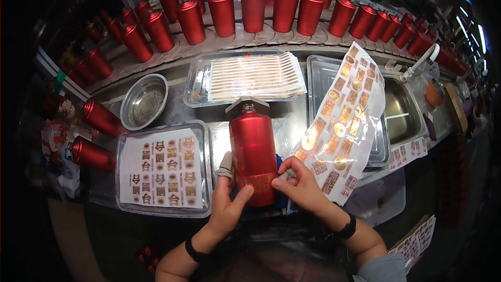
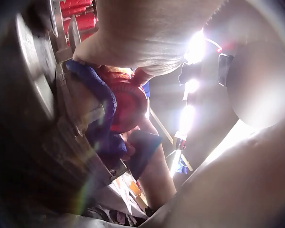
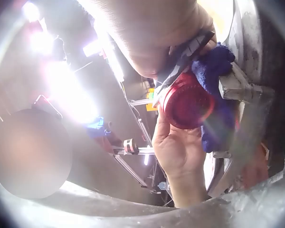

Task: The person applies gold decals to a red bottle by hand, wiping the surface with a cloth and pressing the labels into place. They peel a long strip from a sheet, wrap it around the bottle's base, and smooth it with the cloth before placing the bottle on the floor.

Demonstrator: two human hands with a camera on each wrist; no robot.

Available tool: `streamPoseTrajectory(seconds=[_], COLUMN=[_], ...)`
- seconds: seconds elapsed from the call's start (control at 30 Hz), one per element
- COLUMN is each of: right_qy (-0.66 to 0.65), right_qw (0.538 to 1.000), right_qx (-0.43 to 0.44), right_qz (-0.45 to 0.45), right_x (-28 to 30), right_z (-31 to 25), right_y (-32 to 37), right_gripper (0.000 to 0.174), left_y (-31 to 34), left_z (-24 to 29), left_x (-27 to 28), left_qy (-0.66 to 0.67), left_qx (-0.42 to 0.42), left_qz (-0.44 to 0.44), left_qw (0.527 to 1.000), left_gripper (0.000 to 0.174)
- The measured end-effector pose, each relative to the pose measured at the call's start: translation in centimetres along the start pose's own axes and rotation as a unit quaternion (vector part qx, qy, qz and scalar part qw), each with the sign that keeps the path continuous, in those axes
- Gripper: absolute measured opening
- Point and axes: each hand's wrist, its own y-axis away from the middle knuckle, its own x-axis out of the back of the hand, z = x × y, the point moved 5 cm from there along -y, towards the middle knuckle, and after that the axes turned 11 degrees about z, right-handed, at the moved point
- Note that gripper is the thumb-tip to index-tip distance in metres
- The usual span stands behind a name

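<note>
A red metallic bottle (image 1: 253,146) lies with its neck pointing away from me, cradled on blue cloth (image 3: 214,71). A gold patch (image 1: 259,181) shows low on its upper side. My left hand (image 1: 228,206) holds the bottle from the left, its thumb lying over the base end and a pale covering on one finger. At the lower right side of the bottle, my right hand (image 1: 300,183) has curled fingers, also with pale fingertip coverings. In the left wrist view it pinches a dark flat piece (image 2: 145,148), whose exact kind I cannot tell.
A patterned sticker sheet (image 1: 344,120) leans over a tray on the right. Another sheet (image 1: 163,169) lies in the left tray (image 1: 207,177). Striped strips (image 1: 255,75) fill the back tray. A metal bowl (image 1: 144,102), sink (image 1: 404,120) and rows of red bottles (image 1: 253,10) surround the work.
</note>
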Motion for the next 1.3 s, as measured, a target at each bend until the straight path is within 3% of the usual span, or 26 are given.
streamPoseTrajectory(seconds=[0.3, 0.5, 0.8, 0.93, 1.03, 1.07, 1.1, 1.17, 1.2, 1.23, 1.3], right_qy=[-0.040, 0.157, 0.086, -0.048, -0.217, -0.247, -0.239, 0.005, 0.022, 0.043, 0.212], right_qw=[0.998, 0.984, 0.994, 0.993, 0.956, 0.947, 0.956, 0.991, 0.992, 0.987, 0.936], right_qx=[0.024, 0.030, 0.005, -0.093, -0.106, -0.129, -0.102, 0.002, 0.066, 0.126, 0.278], right_qz=[0.032, 0.079, 0.069, 0.049, 0.165, 0.160, 0.134, 0.130, 0.109, 0.085, 0.030], right_x=[-0.3, -0.7, -0.7, 1.0, 4.6, 5.0, 4.3, 1.5, -0.7, -2.5, -4.8], right_z=[1.3, -0.8, 0.1, 0.4, 1.4, 1.7, 0.7, -3.1, -5.3, -6.7, -7.6], right_y=[-0.9, -0.5, -1.0, -1.3, -1.7, -1.8, -1.5, 0.3, 1.5, 2.2, 2.8], right_gripper=[0.024, 0.037, 0.034, 0.021, 0.014, 0.013, 0.015, 0.022, 0.022, 0.021, 0.024], left_y=[-0.2, -1.5, -1.6, -1.1, -0.7, -0.6, -0.6, -0.6, -0.6, -0.7, -0.5], left_z=[0.5, 0.6, -0.1, 0.0, -0.3, -0.5, -0.5, -0.7, -1.2, -1.1, -1.0], left_x=[0.0, -0.3, 0.0, 0.7, 1.5, 1.5, 1.4, 1.6, 1.8, 1.7, 1.6], left_qy=[0.012, 0.037, 0.065, 0.056, 0.013, -0.005, 0.007, 0.026, 0.025, 0.035, 0.053], left_qx=[0.010, 0.046, 0.050, 0.058, 0.044, 0.034, 0.028, 0.028, 0.023, 0.019, 0.014], left_qz=[0.011, 0.040, 0.040, 0.029, -0.003, -0.015, -0.016, -0.017, -0.017, -0.022, -0.025], left_qw=[1.000, 0.997, 0.996, 0.996, 0.999, 0.999, 0.999, 0.999, 0.999, 0.999, 0.998], left_gripper=[0.080, 0.078, 0.074, 0.076, 0.079, 0.080, 0.080, 0.081, 0.080, 0.080, 0.080])
